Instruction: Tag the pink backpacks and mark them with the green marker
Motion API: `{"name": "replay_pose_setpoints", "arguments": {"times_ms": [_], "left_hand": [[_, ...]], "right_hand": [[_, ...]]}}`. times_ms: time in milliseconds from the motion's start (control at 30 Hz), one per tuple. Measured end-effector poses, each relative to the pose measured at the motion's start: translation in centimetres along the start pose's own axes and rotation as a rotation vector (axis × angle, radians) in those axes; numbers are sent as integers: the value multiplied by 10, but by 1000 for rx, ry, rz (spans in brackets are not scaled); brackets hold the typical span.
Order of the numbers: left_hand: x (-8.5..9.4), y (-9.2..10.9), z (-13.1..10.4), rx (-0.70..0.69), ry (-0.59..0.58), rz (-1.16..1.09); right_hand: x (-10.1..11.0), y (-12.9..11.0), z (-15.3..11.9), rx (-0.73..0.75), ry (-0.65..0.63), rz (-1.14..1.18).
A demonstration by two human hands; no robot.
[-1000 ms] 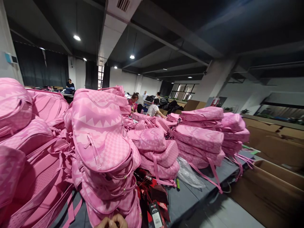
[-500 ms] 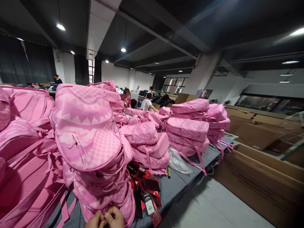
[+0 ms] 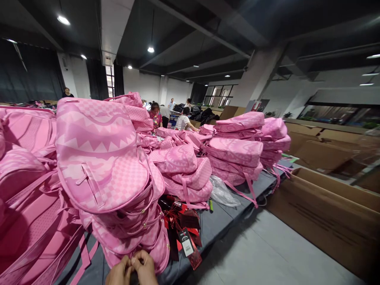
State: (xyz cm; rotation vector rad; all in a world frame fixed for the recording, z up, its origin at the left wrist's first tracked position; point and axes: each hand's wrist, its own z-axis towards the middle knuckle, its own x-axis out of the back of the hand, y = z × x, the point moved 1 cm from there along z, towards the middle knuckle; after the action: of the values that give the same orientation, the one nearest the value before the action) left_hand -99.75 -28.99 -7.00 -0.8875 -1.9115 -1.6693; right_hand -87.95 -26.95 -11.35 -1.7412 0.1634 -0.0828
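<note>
At the bottom edge, my left hand (image 3: 119, 272) and my right hand (image 3: 143, 267) meet with curled fingers, thumbs close together. Both are closed in a pinch against the lower front of a pink backpack stack; what lies between the fingertips is too small to make out. The top pink backpack (image 3: 99, 154) has a zigzag tooth print, a checkered panel and a slanted zip pocket. Just right of my hands lie red and black hang tags (image 3: 187, 242), one with a white barcode label.
More pink backpacks (image 3: 26, 190) crowd the left, and further piles (image 3: 234, 152) run along the grey table (image 3: 219, 225). A clear plastic bag (image 3: 223, 192) lies near its edge. A large cardboard box (image 3: 320, 213) stands right. Several people (image 3: 182, 118) are in the background.
The view has tilted slightly, so the backpacks sit a little higher in the picture. My hands have shifted slightly upward in view, still pinched together at the same place.
</note>
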Motion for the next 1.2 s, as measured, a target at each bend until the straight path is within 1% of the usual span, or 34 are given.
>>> {"name": "replay_pose_setpoints", "arguments": {"times_ms": [167, 300, 433, 533, 667, 800, 933, 1067, 1200], "left_hand": [[-3, 1, 0, -27, 3, -25], [-2, 2, 1, 5, 13, -17], [-3, -1, 3, -26, -5, -73], [-6, -4, 5, 17, -16, -44], [-9, -3, 7, -1, -25, -61], [-11, -3, 7, 32, -11, 25], [-14, -2, 6, -25, -14, -18], [-9, 5, 1, 50, 13, 38], [-2, 15, -3, -12, -24, -49]], "right_hand": [[2, 4, 0, -6, -1, 22], [3, 7, 2, -5, 0, 21], [4, 8, 4, -12, -3, 20], [5, 8, 5, -21, -15, 19], [7, 6, 5, -37, -27, 22], [8, 1, 4, -48, -37, 31], [10, -8, 2, -55, -46, 48], [11, -16, -1, -72, -54, 73], [13, -18, -4, -97, -73, 95]]}}
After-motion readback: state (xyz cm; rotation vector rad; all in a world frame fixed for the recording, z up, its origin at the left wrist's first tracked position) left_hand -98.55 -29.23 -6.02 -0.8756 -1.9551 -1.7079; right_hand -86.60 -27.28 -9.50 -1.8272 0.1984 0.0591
